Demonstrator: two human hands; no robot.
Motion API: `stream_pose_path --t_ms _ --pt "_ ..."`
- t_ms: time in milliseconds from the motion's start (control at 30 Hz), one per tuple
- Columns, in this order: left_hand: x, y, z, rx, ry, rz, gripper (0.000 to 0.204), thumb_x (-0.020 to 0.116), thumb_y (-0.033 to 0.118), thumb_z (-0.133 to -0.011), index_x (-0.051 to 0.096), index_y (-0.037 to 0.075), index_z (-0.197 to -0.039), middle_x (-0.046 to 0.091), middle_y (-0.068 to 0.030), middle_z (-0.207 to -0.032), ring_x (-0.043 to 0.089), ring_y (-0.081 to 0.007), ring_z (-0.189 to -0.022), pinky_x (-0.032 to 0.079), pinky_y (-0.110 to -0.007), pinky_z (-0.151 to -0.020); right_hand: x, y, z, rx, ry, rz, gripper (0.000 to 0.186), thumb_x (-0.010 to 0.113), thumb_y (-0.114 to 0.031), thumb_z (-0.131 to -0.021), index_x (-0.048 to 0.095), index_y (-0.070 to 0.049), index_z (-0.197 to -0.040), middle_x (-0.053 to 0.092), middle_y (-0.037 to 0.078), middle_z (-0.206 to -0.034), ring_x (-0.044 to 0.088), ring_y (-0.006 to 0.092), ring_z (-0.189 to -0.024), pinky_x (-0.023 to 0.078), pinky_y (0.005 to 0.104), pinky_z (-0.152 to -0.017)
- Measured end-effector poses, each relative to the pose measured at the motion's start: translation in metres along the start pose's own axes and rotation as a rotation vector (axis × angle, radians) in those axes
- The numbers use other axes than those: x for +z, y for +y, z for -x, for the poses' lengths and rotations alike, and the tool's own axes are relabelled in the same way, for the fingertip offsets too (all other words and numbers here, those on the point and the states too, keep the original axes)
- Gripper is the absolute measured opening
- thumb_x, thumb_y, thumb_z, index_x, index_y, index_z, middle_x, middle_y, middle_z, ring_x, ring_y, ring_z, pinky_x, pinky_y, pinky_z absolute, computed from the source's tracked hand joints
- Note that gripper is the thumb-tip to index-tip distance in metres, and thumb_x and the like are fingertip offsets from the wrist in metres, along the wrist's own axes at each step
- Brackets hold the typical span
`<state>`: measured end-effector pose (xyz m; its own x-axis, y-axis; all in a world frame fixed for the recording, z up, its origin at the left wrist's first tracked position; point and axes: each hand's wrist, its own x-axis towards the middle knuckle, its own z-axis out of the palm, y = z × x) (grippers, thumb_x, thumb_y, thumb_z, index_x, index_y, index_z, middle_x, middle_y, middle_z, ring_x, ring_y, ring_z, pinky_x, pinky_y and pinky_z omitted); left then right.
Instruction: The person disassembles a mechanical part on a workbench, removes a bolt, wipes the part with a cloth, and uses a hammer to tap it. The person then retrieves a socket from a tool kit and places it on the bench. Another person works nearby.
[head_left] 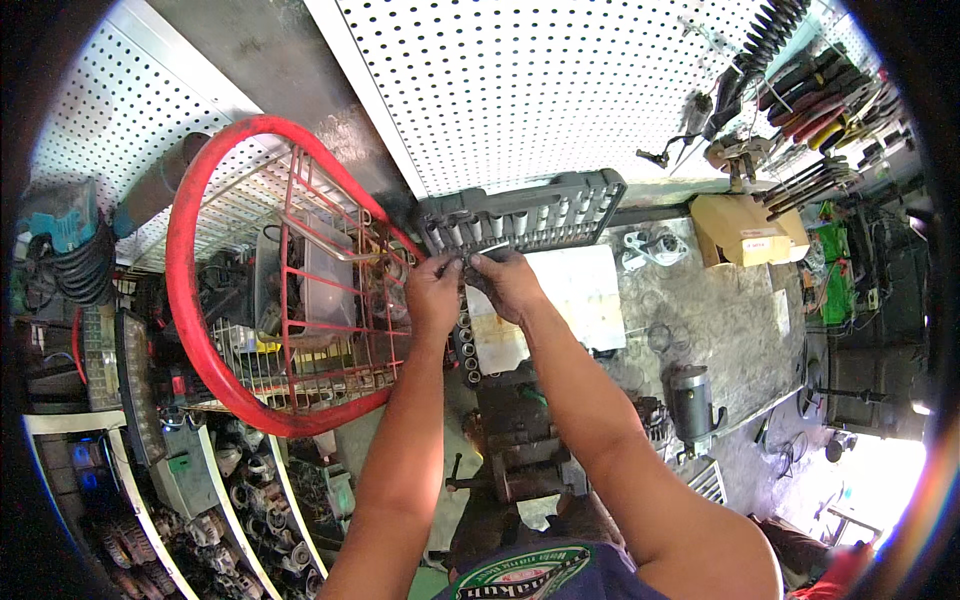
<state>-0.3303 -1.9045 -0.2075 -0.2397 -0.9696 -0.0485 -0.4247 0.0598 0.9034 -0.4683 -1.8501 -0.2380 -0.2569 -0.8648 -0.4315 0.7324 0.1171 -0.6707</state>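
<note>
My left hand (434,292) and my right hand (508,284) are close together at the near left end of a dark socket set case (606,190). The case stands open against the wall, with rows of silver sockets (520,223) in it. Both hands have their fingers pinched together. A small dark piece shows between the fingertips, and a shiny metal edge (490,248) lies just above my right hand; I cannot make out what is held. Below the hands, a row of upright sockets (469,350) runs beside a stained white sheet (560,300) on the bench.
A red-rimmed wire basket (183,240) holding parts stands left of my arms. On the grey bench (740,330) are a metal gasket-like plate (655,248), a cardboard box (735,230) and a dark cylindrical motor (691,400). A vise (525,470) sits near my body. Pliers (820,100) hang right.
</note>
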Motion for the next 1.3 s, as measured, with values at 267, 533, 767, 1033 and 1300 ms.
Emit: stream_pose_path --t_ms 267,533,767,1033,1300 --pt "0.013 -0.007 -0.042 0.076 0.345 -0.071 0.06 0.083 0.006 -0.09 0.061 -0.002 -0.145 0.077 -0.0191 -0.128 0.074 -0.0319 -0.118 0.053 -0.043 -0.106 0.027 0.014 -0.048 -0.18 0.22 -0.094 0.029 0.077 -0.002 -0.097 0.071 0.008 -0.123 0.078 0.015 -0.11 0.073 0.0218 -0.09 0.06 0.038 -0.081" --pt "0.024 -0.027 -0.066 -0.031 0.205 0.127 0.06 0.085 0.005 -0.086 0.064 0.002 -0.142 0.077 -0.0192 -0.128 0.074 -0.0343 -0.118 0.054 -0.044 -0.106 0.031 0.038 -0.092 -0.246 0.412 0.087 0.02 0.078 0.006 -0.094 0.071 0.007 -0.113 0.077 0.016 -0.108 0.075 0.0252 -0.088 0.062 0.0406 -0.074" --pt "0.03 -0.027 -0.068 -0.021 0.265 0.023 0.058 0.086 0.009 -0.086 0.066 0.003 -0.139 0.078 -0.0191 -0.125 0.075 -0.0348 -0.114 0.056 -0.045 -0.101 0.031 0.04 -0.097 -0.374 0.406 0.066 0.032 0.08 0.006 -0.092 0.068 0.007 -0.122 0.077 0.017 -0.112 0.075 0.0252 -0.089 0.062 0.0399 -0.076" --pt "0.032 -0.032 -0.078 -0.09 0.203 0.09 0.061 0.089 0.02 -0.089 0.063 -0.006 -0.138 0.072 -0.0239 -0.139 0.069 -0.0407 -0.127 0.052 -0.049 -0.109 0.031 0.032 -0.089 -0.336 0.498 0.013 0.037 0.074 0.008 -0.096 0.062 0.007 -0.131 0.075 0.018 -0.112 0.075 0.0301 -0.095 0.064 0.0422 -0.079" --pt "0.034 -0.043 -0.077 -0.019 0.2 0.096 0.058 0.087 0.013 -0.089 0.064 -0.001 -0.14 0.075 -0.0206 -0.134 0.071 -0.0377 -0.122 0.053 -0.046 -0.106 0.029 0.03 -0.091 -0.322 0.527 0.177 0.029 0.077 0.001 -0.098 0.068 0.006 -0.125 0.077 0.015 -0.11 0.074 0.0233 -0.092 0.061 0.0373 -0.08"
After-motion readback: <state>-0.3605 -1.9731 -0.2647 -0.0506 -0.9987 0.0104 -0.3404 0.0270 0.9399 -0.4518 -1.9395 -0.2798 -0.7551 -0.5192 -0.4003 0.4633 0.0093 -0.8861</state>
